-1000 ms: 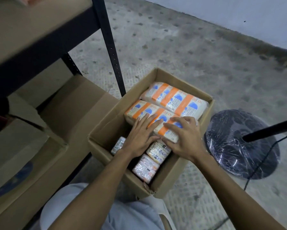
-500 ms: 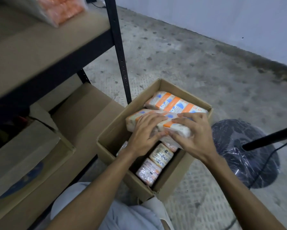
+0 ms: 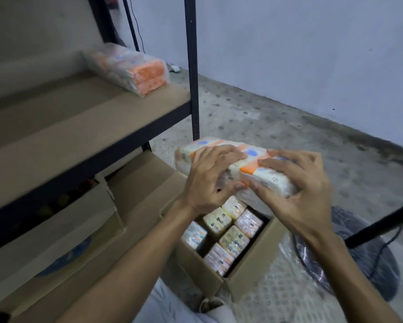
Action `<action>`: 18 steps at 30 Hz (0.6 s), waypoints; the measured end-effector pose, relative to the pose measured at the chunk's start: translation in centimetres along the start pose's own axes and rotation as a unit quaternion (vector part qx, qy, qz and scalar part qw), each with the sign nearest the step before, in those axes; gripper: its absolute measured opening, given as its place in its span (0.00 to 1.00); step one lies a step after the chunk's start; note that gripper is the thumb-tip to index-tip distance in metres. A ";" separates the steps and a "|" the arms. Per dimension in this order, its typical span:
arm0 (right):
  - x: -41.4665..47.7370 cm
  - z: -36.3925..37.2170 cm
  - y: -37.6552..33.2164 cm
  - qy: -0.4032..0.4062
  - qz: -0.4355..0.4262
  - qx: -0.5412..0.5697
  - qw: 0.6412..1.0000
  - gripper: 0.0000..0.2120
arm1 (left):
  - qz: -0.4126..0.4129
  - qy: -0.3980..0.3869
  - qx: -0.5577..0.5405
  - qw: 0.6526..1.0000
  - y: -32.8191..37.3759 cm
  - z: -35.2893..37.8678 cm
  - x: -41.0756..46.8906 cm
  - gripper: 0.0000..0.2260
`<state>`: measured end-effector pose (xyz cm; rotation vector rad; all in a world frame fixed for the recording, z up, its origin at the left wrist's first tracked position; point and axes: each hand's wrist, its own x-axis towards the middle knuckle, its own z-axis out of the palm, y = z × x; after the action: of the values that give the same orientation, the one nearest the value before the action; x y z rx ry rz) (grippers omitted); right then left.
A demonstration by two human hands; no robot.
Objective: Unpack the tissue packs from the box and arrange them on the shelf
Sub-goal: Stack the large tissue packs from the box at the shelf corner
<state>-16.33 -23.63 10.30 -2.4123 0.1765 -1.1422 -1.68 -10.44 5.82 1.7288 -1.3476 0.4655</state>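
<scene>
I hold a white, orange and blue tissue pack in the air above the cardboard box. My left hand grips its near left part and my right hand grips its right end. Inside the box several smaller tissue packs stand on end. One tissue pack with orange ends lies on the brown shelf board at the upper left. The far part of the box is hidden behind the held pack and my hands.
A black shelf post rises just left of the held pack. Cardboard boxes fill the level under the shelf board. A black fan base wrapped in plastic and its pole stand to the right of the box on the concrete floor.
Both hands have lifted the tissue pack up out of the box. My view has tilted up, so the shelf board and the pack on it have come into sight.
</scene>
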 end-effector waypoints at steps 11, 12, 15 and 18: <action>4.9 2.7 -7.8 0.110 -0.087 0.067 0.988 0.19 | 0.075 -0.009 0.142 0.987 0.2 -13.2 3.9 0.23; 5.4 3.7 -8.4 0.112 -0.091 0.076 0.987 0.19 | 0.063 -0.017 0.152 0.986 -0.1 -14.4 3.8 0.23; 6.7 7.0 -10.2 0.110 -0.088 0.109 0.984 0.18 | 0.019 -0.041 0.177 0.983 -1.7 -17.8 3.1 0.22; 7.9 10.8 -11.7 0.101 -0.090 0.128 0.982 0.17 | -0.023 -0.058 0.201 0.978 -3.7 -20.7 2.0 0.22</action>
<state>-3.96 -11.94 15.31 -2.1173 -0.1208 -1.3988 6.81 5.23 17.26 2.1406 -1.3581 0.6530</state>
